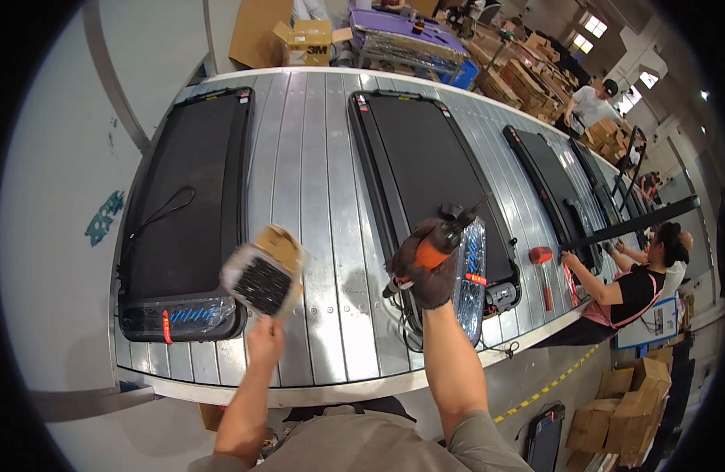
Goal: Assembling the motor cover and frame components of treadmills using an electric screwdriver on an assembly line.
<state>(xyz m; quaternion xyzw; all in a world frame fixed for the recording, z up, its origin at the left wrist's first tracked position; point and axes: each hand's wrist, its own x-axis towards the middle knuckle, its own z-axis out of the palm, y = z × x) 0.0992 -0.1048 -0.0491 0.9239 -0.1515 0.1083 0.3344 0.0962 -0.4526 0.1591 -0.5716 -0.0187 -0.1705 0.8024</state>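
Note:
My left hand (266, 338) is bare and grips the lower edge of a small cardboard box (293, 250). The box is tilted, its flap up, and many black screws (260, 285) lie inside. In a dark glove, my right hand (427, 271) is wrapped round an orange and black power screwdriver (435, 245), its tip pointing up and to the right. Beneath the tool lies a flat black walking-pad treadmill (414, 141). At its near end sits a plastic-wrapped cover (474, 263) with a red tag, beside an exposed motor (501, 296).
Metal slats form the conveyor table (307, 157). Another treadmill (191, 181) lies at left with a black cable loop (170, 206) on it; more stand to the right. A red-headed mallet (542, 267) rests near a co-worker (642, 279). Cardboard boxes (626, 409) are stacked at lower right.

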